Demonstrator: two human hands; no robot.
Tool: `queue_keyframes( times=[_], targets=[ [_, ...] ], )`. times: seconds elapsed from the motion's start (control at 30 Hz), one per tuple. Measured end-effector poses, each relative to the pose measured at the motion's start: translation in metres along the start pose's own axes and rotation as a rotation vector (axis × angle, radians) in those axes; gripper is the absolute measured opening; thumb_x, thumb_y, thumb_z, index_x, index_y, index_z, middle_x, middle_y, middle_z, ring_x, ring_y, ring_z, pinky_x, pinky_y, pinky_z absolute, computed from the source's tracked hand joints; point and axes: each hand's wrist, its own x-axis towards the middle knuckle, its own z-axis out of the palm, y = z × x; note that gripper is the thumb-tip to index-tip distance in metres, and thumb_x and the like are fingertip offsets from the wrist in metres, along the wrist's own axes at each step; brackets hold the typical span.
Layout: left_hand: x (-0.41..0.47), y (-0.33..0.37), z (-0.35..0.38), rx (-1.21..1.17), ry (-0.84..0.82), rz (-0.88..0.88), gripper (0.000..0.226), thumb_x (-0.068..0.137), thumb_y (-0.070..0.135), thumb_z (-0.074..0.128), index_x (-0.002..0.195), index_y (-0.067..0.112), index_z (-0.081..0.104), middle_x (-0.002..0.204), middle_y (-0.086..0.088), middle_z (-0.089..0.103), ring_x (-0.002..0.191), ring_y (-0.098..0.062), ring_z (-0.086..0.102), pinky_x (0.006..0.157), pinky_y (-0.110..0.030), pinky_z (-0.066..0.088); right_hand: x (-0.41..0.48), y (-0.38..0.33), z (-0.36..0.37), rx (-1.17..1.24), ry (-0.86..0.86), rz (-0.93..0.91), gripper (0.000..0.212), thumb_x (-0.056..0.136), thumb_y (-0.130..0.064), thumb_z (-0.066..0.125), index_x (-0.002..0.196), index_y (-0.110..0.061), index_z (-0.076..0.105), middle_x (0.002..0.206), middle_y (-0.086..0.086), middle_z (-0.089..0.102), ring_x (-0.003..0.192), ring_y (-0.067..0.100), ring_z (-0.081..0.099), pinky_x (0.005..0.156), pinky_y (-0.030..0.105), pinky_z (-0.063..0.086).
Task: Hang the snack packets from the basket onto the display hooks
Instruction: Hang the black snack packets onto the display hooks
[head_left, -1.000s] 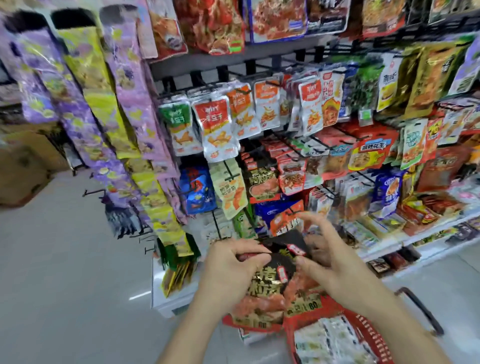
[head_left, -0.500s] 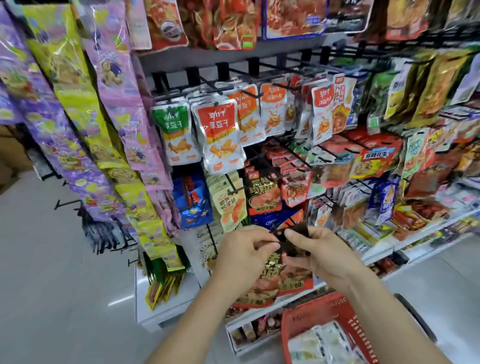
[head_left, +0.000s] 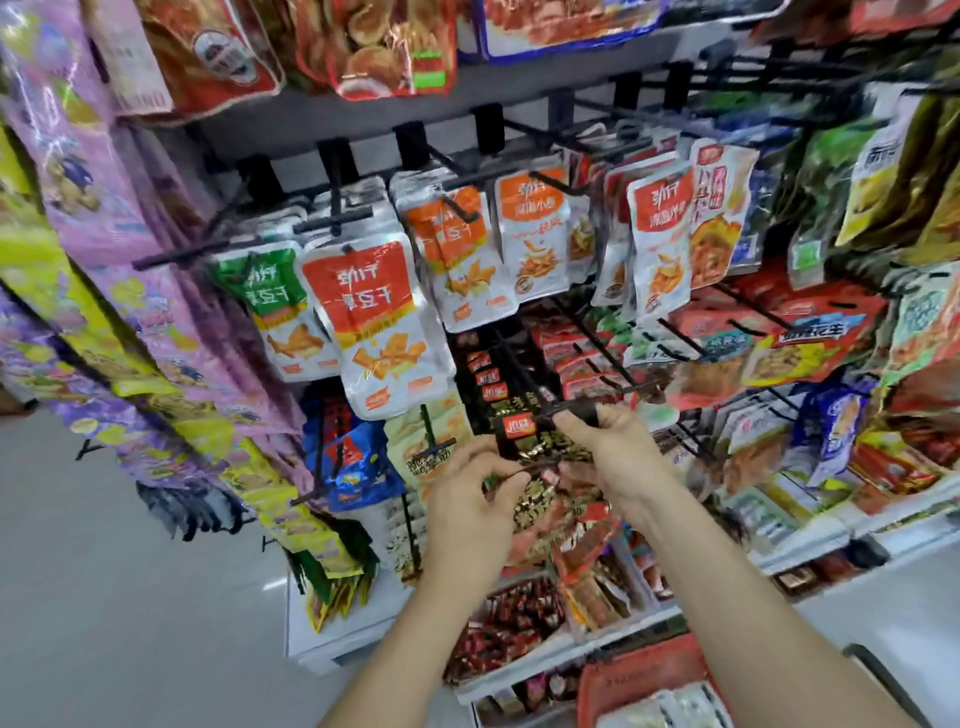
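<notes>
My right hand (head_left: 615, 457) pinches the top of a black and gold snack packet (head_left: 540, 441) with a red label, held against the tip of a black display hook (head_left: 524, 374) that carries matching packets. My left hand (head_left: 470, 512) grips the top edge of more black, gold and red packets (head_left: 540, 512) that hang below my fingers. A red basket (head_left: 639, 680) with white packets in it shows at the bottom edge, under my right forearm.
White and orange packets (head_left: 379, 322) hang on hooks just above my hands. Long purple and yellow packet strips (head_left: 130, 332) drape at the left. More packed hooks fill the right side, and low shelf trays (head_left: 519, 618) hold red snacks. Grey floor lies to the left.
Both hands rose from over the basket toward the rack. My right hand drew one packet away from the bunch and brought it up to the hook tip. The view moved closer to the display.
</notes>
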Motion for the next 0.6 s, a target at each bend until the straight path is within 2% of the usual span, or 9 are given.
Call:
queue_keyframes(
  times=[0.07,0.17,0.27,0.3,0.37,0.5,0.6],
  targets=[
    [0.003,-0.004,0.001,0.008,0.001,0.013,0.017,0.083,0.013,0.072,0.075,0.026,0.065,0.111,0.023,0.051,0.103,0.029,0.038,0.089,0.005,0.021,0.006,0.002,0.001,0.001,0.0,0.006,0.013,0.092,-0.014,0.064,0.079,-0.013,0.066,0.083,0.0,0.069,0.074,0.012,0.063,0.051,0.024,0.051],
    [0.007,-0.008,0.003,0.055,0.016,0.02,0.013,0.083,0.016,0.073,0.078,0.027,0.068,0.112,0.013,0.057,0.1,0.016,0.045,0.093,-0.008,0.028,0.01,0.003,0.001,-0.012,0.002,0.004,0.013,0.092,-0.011,0.063,0.079,-0.011,0.067,0.085,0.005,0.07,0.072,0.016,0.063,0.052,0.026,0.05],
    [0.009,-0.011,0.005,0.056,0.031,0.016,0.003,0.082,0.015,0.073,0.081,0.018,0.073,0.109,0.01,0.059,0.104,0.0,0.05,0.092,-0.002,0.028,0.013,0.007,0.002,-0.042,0.018,0.006,0.013,0.092,-0.011,0.064,0.079,-0.009,0.069,0.084,0.007,0.071,0.07,0.018,0.063,0.054,0.029,0.051],
    [0.009,-0.011,0.004,0.049,0.036,0.016,0.004,0.082,0.015,0.073,0.081,0.019,0.072,0.109,0.01,0.059,0.105,-0.002,0.052,0.096,-0.006,0.032,0.014,0.008,0.002,-0.048,0.022,0.009,0.012,0.092,-0.01,0.064,0.081,-0.009,0.069,0.086,0.007,0.072,0.07,0.018,0.063,0.055,0.029,0.052],
    [0.01,-0.012,0.004,0.038,0.043,0.016,0.01,0.082,0.015,0.073,0.079,0.024,0.07,0.112,0.009,0.059,0.111,-0.007,0.054,0.104,-0.024,0.037,0.016,0.01,0.003,-0.044,0.022,0.008,0.011,0.092,-0.01,0.063,0.084,-0.009,0.069,0.088,0.008,0.072,0.072,0.017,0.064,0.056,0.029,0.052],
    [0.007,-0.009,0.0,0.108,0.003,0.081,0.034,0.085,0.015,0.07,0.071,0.041,0.054,0.136,0.004,0.053,0.132,-0.008,0.042,0.114,-0.035,0.03,0.022,0.015,0.004,-0.032,-0.011,0.024,0.009,0.095,-0.01,0.059,0.093,-0.008,0.068,0.092,0.005,0.072,0.073,0.014,0.065,0.054,0.028,0.053],
    [-0.004,-0.011,-0.001,0.169,0.008,0.228,0.017,0.087,0.013,0.066,0.077,0.026,0.059,0.146,0.005,0.042,0.135,-0.002,0.032,0.114,-0.031,0.024,0.029,0.018,0.005,-0.055,0.019,0.055,0.007,0.093,-0.013,0.062,0.092,-0.013,0.069,0.097,0.006,0.071,0.071,0.018,0.062,0.053,0.029,0.052]
  ],
)
